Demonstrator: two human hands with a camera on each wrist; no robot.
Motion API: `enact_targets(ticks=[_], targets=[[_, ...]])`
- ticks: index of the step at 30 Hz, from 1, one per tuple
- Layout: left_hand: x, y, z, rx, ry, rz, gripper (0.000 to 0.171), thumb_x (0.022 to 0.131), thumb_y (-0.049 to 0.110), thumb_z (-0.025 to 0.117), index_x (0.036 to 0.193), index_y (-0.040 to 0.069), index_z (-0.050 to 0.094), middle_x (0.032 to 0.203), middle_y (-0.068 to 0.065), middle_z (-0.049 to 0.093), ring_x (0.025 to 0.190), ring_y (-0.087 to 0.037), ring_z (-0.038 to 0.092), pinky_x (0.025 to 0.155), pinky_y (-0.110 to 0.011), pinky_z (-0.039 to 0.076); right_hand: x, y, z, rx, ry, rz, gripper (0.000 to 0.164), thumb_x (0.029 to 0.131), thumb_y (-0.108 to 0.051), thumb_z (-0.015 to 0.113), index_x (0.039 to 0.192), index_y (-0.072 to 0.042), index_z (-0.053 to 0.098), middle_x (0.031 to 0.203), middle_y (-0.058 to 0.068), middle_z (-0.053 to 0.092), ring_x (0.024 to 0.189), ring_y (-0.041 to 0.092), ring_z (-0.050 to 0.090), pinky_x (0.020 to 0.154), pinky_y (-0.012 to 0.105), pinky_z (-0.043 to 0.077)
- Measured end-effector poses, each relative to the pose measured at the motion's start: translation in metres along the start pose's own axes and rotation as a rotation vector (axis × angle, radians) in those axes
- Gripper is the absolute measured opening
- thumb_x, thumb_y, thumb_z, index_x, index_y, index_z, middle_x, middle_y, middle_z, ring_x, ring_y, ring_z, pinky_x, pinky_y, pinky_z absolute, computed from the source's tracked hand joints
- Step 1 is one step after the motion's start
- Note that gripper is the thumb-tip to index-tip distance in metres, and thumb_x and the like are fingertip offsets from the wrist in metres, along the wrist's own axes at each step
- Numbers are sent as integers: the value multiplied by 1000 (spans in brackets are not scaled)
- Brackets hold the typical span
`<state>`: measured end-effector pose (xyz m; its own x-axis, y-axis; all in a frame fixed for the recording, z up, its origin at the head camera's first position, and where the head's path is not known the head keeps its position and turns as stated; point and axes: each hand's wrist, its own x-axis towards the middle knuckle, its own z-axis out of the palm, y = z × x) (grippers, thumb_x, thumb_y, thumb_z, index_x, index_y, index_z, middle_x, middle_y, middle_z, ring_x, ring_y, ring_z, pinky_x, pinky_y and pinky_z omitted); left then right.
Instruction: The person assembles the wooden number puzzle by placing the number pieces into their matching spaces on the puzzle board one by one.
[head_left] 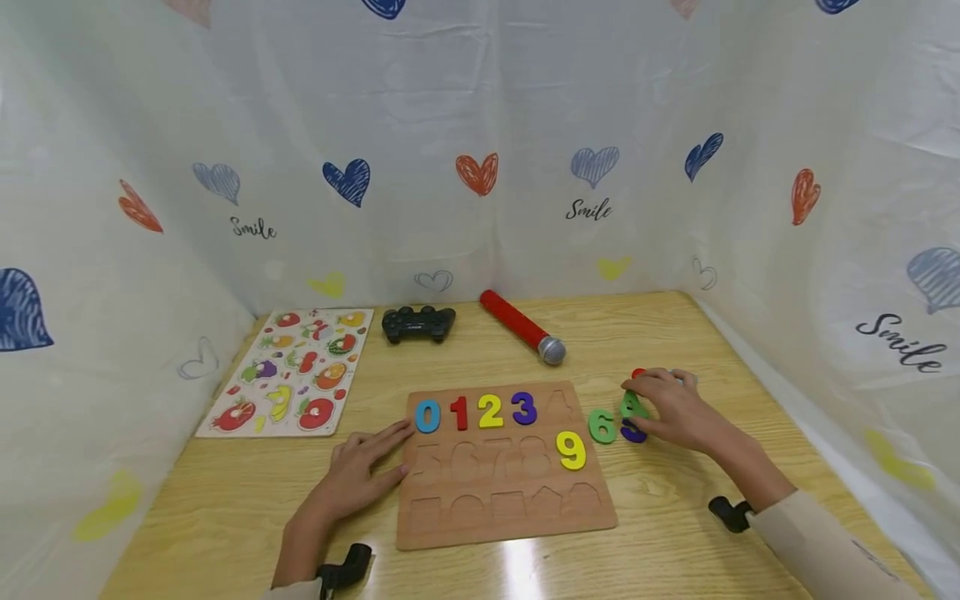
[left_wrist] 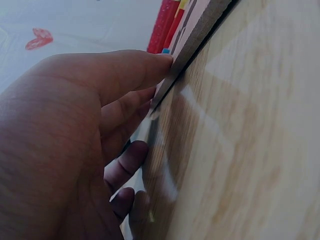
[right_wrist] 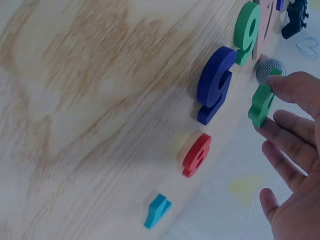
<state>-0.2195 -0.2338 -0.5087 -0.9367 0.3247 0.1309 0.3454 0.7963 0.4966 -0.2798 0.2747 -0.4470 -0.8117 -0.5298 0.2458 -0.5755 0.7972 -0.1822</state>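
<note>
My right hand (head_left: 678, 410) pinches a green number piece (right_wrist: 261, 102), which looks like a 4, between thumb and fingertips above the table. Under it on the tabletop lies a dark blue number piece (right_wrist: 215, 87), beside a green 6 (head_left: 602, 426). A wooden number board (head_left: 517, 504) lies in front of me, with a blue 0 (head_left: 427, 416), red 1 (head_left: 459, 413), yellow 2 (head_left: 491, 411) and dark blue 3 (head_left: 524, 408) along its top row. A yellow 9 (head_left: 571, 450) sits at the right of the middle row. My left hand (head_left: 362, 468) touches the board's left edge with fairly straight fingers.
Beyond my right hand are a red number piece (right_wrist: 197, 155) and a light blue one (right_wrist: 157, 211). A fruit puzzle board (head_left: 292, 375) lies at the left. Towards the back are a black game controller (head_left: 418, 323) and a red microphone (head_left: 517, 322), before a heart-printed curtain (head_left: 420, 233).
</note>
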Motion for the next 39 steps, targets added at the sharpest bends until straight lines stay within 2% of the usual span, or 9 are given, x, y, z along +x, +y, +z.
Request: enact_targets(ticks=[7, 14, 27, 39], targets=[[1, 1, -1, -8, 3, 3, 59, 95, 47, 65, 149, 29, 51, 156, 6, 42, 111, -25, 46, 92, -54, 28, 9, -6, 3, -4, -13, -21, 48, 81, -13, 84, 124, -1, 67, 119, 13, 67, 119, 40, 50, 93, 66, 27], [0, 3, -2, -16, -29, -22, 59, 96, 48, 63, 150, 29, 49, 157, 6, 40, 109, -22, 45, 92, -53, 27, 17, -12, 7, 6, -26, -29, 49, 82, -15, 83, 126, -1, 66, 121, 12, 66, 120, 38, 49, 94, 66, 26], [0, 3, -3, -14, -24, -21, 59, 96, 47, 64, 149, 28, 51, 157, 7, 41, 111, -25, 46, 94, -55, 27, 28, -22, 14, 12, -25, -66, 46, 83, -16, 82, 124, -1, 67, 119, 11, 66, 119, 37, 50, 92, 63, 26], [1, 1, -1, -14, -25, -18, 59, 96, 49, 62, 150, 29, 50, 157, 8, 40, 106, -19, 44, 90, -51, 27, 38, -29, 21, 6, -51, -65, 47, 85, -21, 82, 125, -4, 67, 121, 8, 66, 120, 35, 50, 96, 64, 26]])
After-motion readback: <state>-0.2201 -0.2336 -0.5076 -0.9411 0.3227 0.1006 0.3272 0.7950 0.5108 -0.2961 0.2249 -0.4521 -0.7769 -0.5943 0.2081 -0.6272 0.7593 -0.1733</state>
